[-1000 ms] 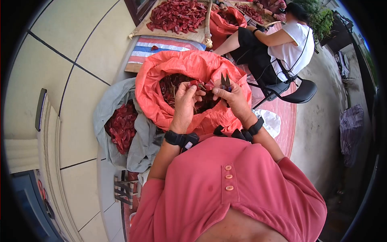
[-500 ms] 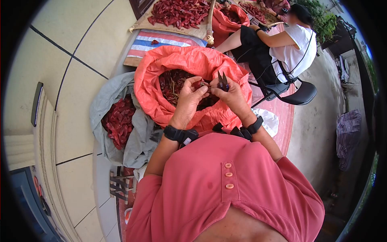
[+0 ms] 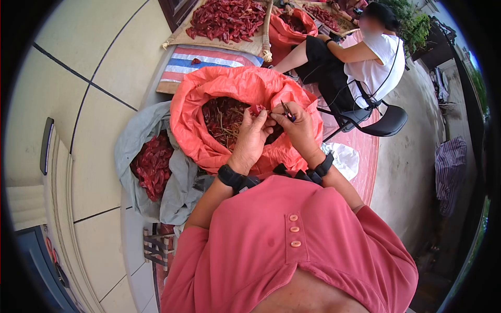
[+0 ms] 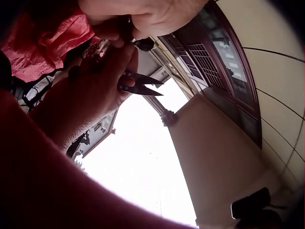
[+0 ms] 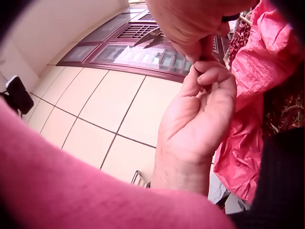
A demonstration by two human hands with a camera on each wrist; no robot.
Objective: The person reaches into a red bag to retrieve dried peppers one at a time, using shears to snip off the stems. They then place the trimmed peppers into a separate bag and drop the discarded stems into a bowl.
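Note:
In the head view, my left hand (image 3: pixel 250 136) pinches a dried red chili (image 3: pixel 257 109) between thumb and fingers, over the mouth of a red woven sack (image 3: pixel 190 138). Close against it, my right hand (image 3: pixel 300 128) holds small thread snips (image 3: pixel 287 111), its fingertips meeting the left ones at the chili. The two dark blades (image 4: pixel 145 89) point out of the right hand, spread apart in the left wrist view. Most of the chili is hidden by fingers in the right wrist view. Dried chilies and pale stems (image 3: pixel 225 122) fill the sack below.
A grey sack (image 3: pixel 131 135) of red chilies (image 3: pixel 152 167) stands to the left. Ahead, a woven tray (image 3: pixel 182 37) bears a chili heap (image 3: pixel 227 20) beyond a striped sheet (image 3: pixel 209 57). Another person (image 3: pixel 373 57) sits on a black chair (image 3: pixel 386 122) at the right.
My hands, slightly apart a second ago, have come together at the chili. The snips' blades, upright before, now tilt and look shorter in the head view.

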